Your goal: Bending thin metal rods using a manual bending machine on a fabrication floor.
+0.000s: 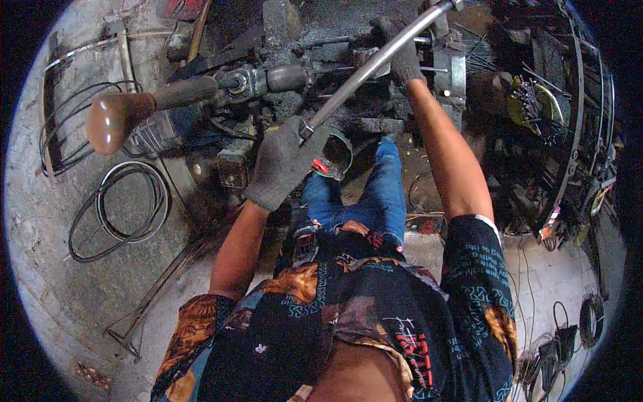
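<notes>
My left hand (281, 164), in a grey knitted glove, is closed around the lower end of a long steel bar (375, 63). The bar slants up and right across a dark, greasy machine (284, 77). Under its upper part, my right hand (404, 61), also in a grey glove, reaches in at a metal block. A thin rod (435, 69) sticks out to the right of that hand. The right hand's fingers are partly hidden by the bar and dark against the machine. A container with a green rim (349, 164) sits just right of my left hand, with something red at its edge.
At left a lever with a brown rounded knob (117, 120) juts from the machine. Coiled cable (127, 208) lies on the concrete floor. To the right are a yellowish holder of thin metal rods (536, 107) and a curved metal frame (576, 114). Black cables (559, 345) lie at lower right.
</notes>
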`<act>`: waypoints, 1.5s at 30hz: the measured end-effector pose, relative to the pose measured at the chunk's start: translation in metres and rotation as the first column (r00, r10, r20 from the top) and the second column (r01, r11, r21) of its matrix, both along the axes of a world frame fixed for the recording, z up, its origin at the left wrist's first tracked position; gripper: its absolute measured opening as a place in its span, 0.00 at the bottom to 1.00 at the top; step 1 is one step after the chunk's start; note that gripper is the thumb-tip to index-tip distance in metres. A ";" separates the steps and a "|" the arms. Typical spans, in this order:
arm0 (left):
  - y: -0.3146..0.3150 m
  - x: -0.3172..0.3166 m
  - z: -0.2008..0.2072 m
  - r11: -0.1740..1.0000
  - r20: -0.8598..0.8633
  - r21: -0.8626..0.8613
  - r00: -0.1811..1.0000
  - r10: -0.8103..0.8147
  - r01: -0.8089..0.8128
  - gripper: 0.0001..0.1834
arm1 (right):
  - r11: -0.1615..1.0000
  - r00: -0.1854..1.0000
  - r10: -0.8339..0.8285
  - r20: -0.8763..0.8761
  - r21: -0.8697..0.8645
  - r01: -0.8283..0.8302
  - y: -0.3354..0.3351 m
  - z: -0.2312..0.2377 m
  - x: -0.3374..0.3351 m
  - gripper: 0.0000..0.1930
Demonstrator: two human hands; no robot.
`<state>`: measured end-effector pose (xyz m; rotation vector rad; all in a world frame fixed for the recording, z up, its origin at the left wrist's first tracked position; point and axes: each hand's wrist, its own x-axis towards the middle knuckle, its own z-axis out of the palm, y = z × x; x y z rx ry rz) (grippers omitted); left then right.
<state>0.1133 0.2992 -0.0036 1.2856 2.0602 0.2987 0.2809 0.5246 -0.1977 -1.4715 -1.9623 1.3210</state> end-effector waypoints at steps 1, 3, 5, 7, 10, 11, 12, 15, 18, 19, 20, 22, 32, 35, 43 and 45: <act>0.000 -0.001 -0.001 1.000 0.027 -0.030 1.000 0.007 -0.007 0.22 | 1.000 1.000 0.011 0.018 0.013 -0.011 0.000 -0.003 0.000 0.23; 0.000 -0.001 -0.003 0.998 0.052 -0.059 0.999 0.015 -0.012 0.22 | 0.990 0.971 -0.111 -0.213 0.063 0.128 0.001 -0.010 -0.004 0.15; 0.001 -0.001 -0.002 1.000 0.058 -0.027 0.998 0.015 -0.013 0.23 | 0.950 0.976 -0.021 -0.216 0.301 0.087 0.003 -0.017 -0.005 0.14; 0.002 -0.001 0.000 0.999 0.034 -0.050 0.999 0.017 -0.015 0.23 | 0.875 0.987 0.039 -0.154 0.482 0.040 0.004 -0.020 -0.005 0.14; 0.002 -0.001 0.007 0.998 0.059 -0.048 0.997 0.049 -0.046 0.23 | 0.902 0.962 -0.020 -0.272 0.409 0.135 0.001 -0.008 -0.005 0.15; 0.001 -0.001 0.010 0.998 0.090 -0.016 0.994 0.062 -0.061 0.23 | 0.968 0.944 -0.158 -0.289 0.145 0.206 -0.004 0.001 -0.002 0.17; 0.000 -0.002 0.011 0.997 0.116 -0.014 0.991 0.073 -0.072 0.23 | 0.963 0.916 -0.269 -0.298 -0.065 0.261 -0.009 0.009 -0.001 0.18; -0.009 -0.006 0.015 0.993 0.180 0.094 0.982 0.050 -0.068 0.21 | 0.889 0.857 -0.451 -0.250 -0.037 0.457 -0.027 0.036 -0.002 0.23; -0.030 -0.012 0.019 0.995 0.205 0.103 0.979 -0.019 -0.003 0.19 | 0.851 0.845 -0.494 -0.206 0.085 0.519 -0.052 0.058 0.008 0.22; -0.037 -0.013 0.021 0.994 0.214 0.104 0.977 -0.009 -0.014 0.19 | 0.866 0.846 -0.457 -0.273 0.078 0.493 -0.064 0.062 0.014 0.20; -0.044 -0.014 0.023 0.991 0.181 0.133 0.983 -0.009 -0.015 0.21 | 0.876 0.869 -0.446 -0.213 0.093 0.473 -0.073 0.067 0.019 0.19; -0.055 -0.016 0.024 0.982 0.150 0.186 0.989 -0.005 -0.023 0.24 | 0.908 0.885 -0.401 -0.237 0.021 0.417 -0.090 0.073 0.025 0.17; -0.102 -0.047 0.011 0.902 0.110 0.418 0.992 0.064 -0.105 0.19 | 0.975 0.953 -0.206 -0.223 -0.127 0.181 -0.089 0.133 0.025 0.26; -0.119 -0.073 0.005 0.886 0.072 0.455 0.996 0.059 -0.086 0.19 | 0.987 0.979 -0.159 -0.129 -0.034 0.156 -0.083 0.157 0.014 0.30; -0.140 -0.133 0.020 0.850 0.358 0.337 0.890 0.282 -0.405 0.21 | 0.949 0.949 -0.311 0.047 0.075 0.307 -0.078 0.174 -0.020 0.25; -0.142 -0.145 0.030 0.843 0.268 0.440 0.941 0.204 -0.308 0.21 | 0.928 0.925 -0.369 0.092 0.099 0.360 -0.071 0.165 -0.025 0.24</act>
